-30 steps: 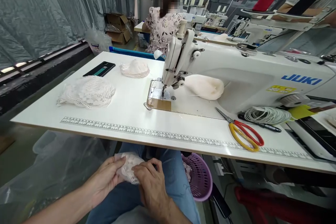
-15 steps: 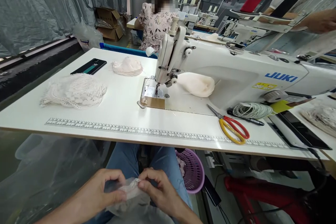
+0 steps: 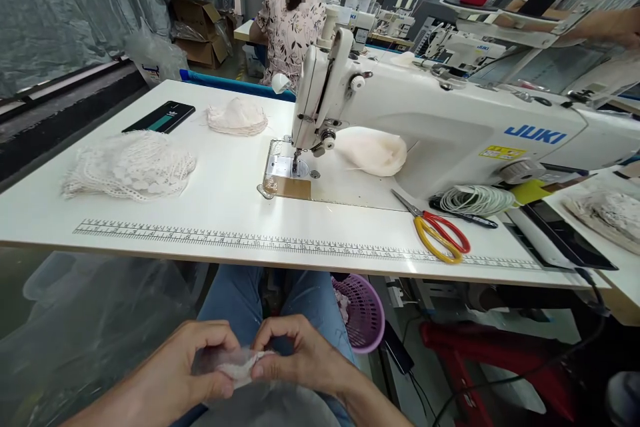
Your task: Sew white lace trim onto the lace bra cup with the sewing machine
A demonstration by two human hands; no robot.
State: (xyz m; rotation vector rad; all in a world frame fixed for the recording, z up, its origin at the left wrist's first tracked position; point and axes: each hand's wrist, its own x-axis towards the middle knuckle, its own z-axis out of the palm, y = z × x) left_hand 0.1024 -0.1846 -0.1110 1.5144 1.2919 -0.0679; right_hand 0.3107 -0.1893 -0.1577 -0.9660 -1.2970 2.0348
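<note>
Over the lap, below the table edge, my left hand pinches a piece of white lacy fabric between thumb and fingers. My right hand grips the other end of it, thumb pressed against a bent forefinger. A sheer whitish sheet hangs under both hands; whether it belongs to the lacy piece I cannot tell. Above them on the white table stands a JUKI sewing machine, its needle area bare of fabric.
A lace stack, pale fabric pieces and a black phone lie at left. Scissors and coiled cord are at right. A purple basket stands below. A co-worker sits ahead; another person's arm shows at upper right.
My right hand has shifted slightly left, closer to my left hand, and the lacy fabric between them looks more folded together. The whole view has tipped down a little.
</note>
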